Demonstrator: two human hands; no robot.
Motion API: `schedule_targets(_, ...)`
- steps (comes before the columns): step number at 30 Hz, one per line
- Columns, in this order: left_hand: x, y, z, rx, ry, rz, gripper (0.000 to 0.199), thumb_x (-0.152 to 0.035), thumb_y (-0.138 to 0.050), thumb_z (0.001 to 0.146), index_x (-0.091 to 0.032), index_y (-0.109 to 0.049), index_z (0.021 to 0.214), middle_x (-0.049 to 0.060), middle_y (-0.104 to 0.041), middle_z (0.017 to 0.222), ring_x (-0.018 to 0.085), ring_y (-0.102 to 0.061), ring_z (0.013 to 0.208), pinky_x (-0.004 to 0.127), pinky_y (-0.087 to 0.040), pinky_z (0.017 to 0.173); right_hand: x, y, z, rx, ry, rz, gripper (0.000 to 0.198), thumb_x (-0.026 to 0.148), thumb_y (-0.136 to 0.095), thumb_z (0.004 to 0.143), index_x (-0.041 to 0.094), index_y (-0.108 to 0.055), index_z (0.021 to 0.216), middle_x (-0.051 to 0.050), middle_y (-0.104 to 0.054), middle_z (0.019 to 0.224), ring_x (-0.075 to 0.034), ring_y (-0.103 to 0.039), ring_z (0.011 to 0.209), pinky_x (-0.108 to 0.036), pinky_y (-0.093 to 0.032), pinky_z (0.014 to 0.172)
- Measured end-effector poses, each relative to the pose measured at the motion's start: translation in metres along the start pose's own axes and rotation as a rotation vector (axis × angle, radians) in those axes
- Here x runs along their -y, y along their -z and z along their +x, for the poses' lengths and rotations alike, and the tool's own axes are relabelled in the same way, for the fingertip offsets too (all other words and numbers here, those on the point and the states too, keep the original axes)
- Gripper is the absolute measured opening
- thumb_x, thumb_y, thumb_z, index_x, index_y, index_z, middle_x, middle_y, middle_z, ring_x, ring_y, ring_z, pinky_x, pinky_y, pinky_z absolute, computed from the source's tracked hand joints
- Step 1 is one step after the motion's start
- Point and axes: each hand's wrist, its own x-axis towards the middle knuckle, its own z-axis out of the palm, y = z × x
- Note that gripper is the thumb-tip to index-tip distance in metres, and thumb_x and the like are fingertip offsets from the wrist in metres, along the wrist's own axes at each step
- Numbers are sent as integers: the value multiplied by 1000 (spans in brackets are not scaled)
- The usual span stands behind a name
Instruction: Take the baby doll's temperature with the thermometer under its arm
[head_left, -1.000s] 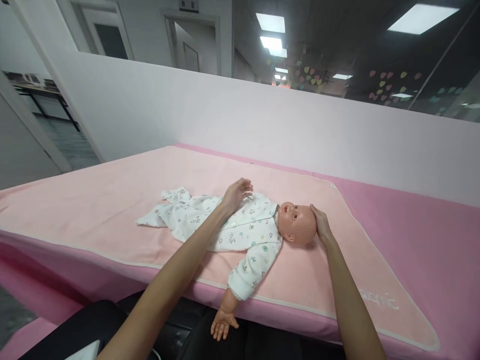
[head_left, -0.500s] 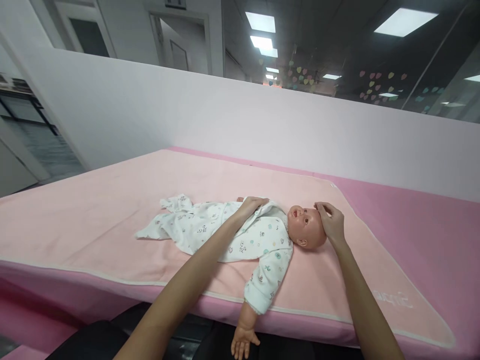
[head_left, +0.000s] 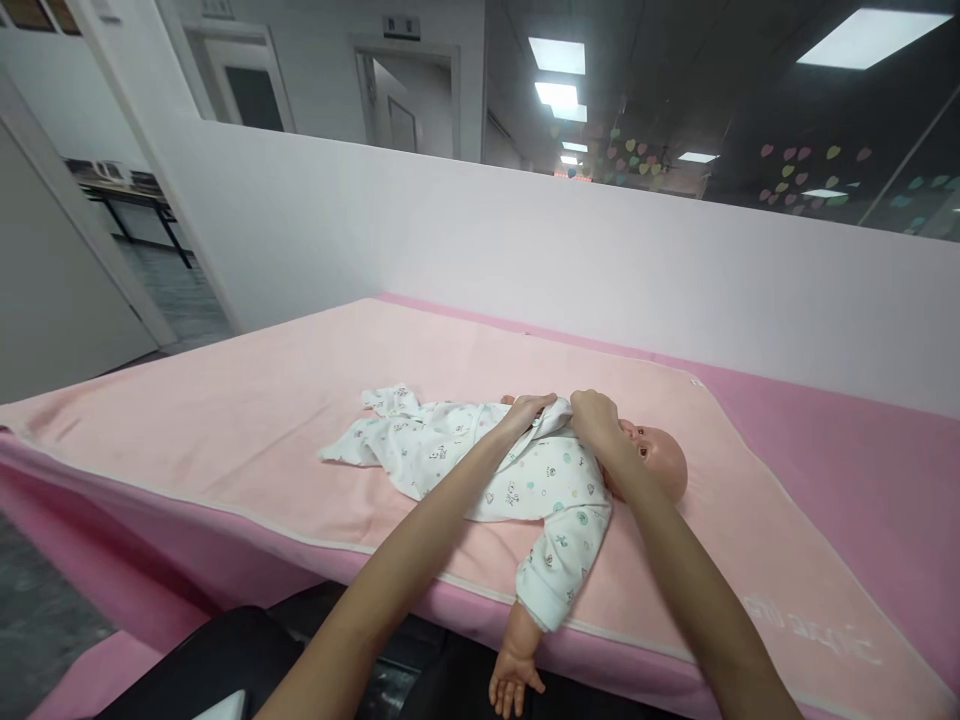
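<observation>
A baby doll (head_left: pixel 664 462) lies on its back, head to the right, dressed in a white printed romper (head_left: pixel 540 480). My left hand (head_left: pixel 531 408) is closed on the front edge of the romper at the doll's chest, fingertips partly hidden. Close beside it, my right hand (head_left: pixel 595 415) grips the romper's cloth near the collar, its fingers curled. My right forearm covers part of the doll's face and neck. One sleeve reaches toward me, and the doll's hand (head_left: pixel 514 680) hangs over the bed's front edge. Its far arm is mostly hidden.
A peach mat (head_left: pixel 285 400) with a pale border lies over a pink sheet (head_left: pixel 825 430). Behind stands a low white wall (head_left: pixel 562 250) with dark glass above. A black seat or clothing (head_left: pixel 217 660) shows below the front edge.
My right hand has left the doll's head and moved left to the romper's collar, where it now grips cloth. My left hand stays at the chest. The camera view has turned slightly left.
</observation>
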Motion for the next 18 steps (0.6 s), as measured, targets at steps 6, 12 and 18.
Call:
schedule_targets(6,1,-4,-7,31,-155,55,40,-43,-57,70,-10,-66,91,-1,-56,58,11,-48,57,23,-36,56,1,70,-12,-129,61,-57,4,16,-63,62,18,-65,59,-5,-67,65,-18,-61,69,-30,-46,67)
schedule_targets(12,-11,-14,-34,134,-390,455,38,-41,-49,80,-15,-66,102,4,-67,81,14,-54,68,24,-39,65,8,118,-28,-421,40,573,21,28,-71,59,15,-70,76,-2,-68,66,-14,-62,62,-31,-53,66)
schedule_targets(18,-17,-15,-42,257,-466,572,42,-46,-46,82,-20,-62,111,3,-67,86,12,-53,65,23,-39,62,8,111,-31,-510,81,798,24,26,-75,56,15,-69,77,-2,-69,69,-13,-63,63,-34,-55,72)
